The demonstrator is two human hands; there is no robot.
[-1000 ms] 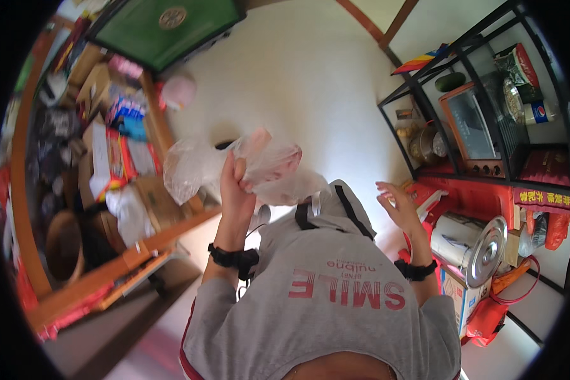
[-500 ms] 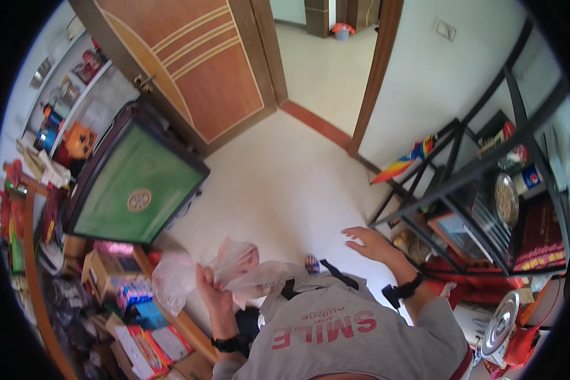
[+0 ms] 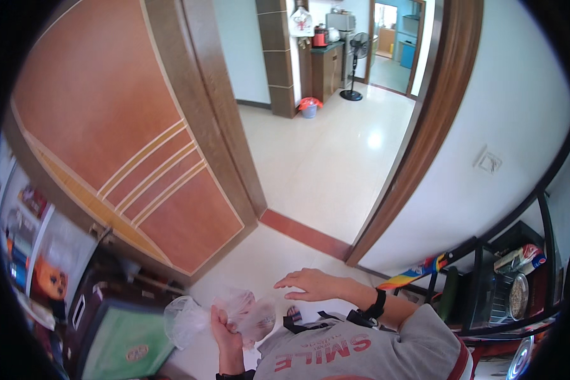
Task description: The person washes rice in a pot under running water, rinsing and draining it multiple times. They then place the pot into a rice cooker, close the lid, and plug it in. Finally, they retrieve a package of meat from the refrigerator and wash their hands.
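My left hand [image 3: 225, 330] is closed around thin, see-through plastic bags [image 3: 189, 322], which bulge out on both sides of the fist. Something pinkish shows through the bag [image 3: 239, 305] on the right side; its kind cannot be made out. My right hand [image 3: 309, 285] is held out in front of my chest, fingers stretched and apart, with nothing in it. It hovers to the right of the bags without touching them. Dark bands sit on both wrists.
An open brown door [image 3: 139, 139] stands at left, and a reddish threshold [image 3: 304, 233] crosses the doorway ahead. Beyond are a bin [image 3: 308, 111] and a standing fan [image 3: 354, 69]. A green-topped table [image 3: 130, 342] is at lower left; a black rack [image 3: 468, 304] with a rainbow-coloured item [image 3: 411, 272] at right.
The view has swung up toward the doorway, and the room beyond it now shows. My right hand has come inward, nearer to the bags. My left hand still grips them.
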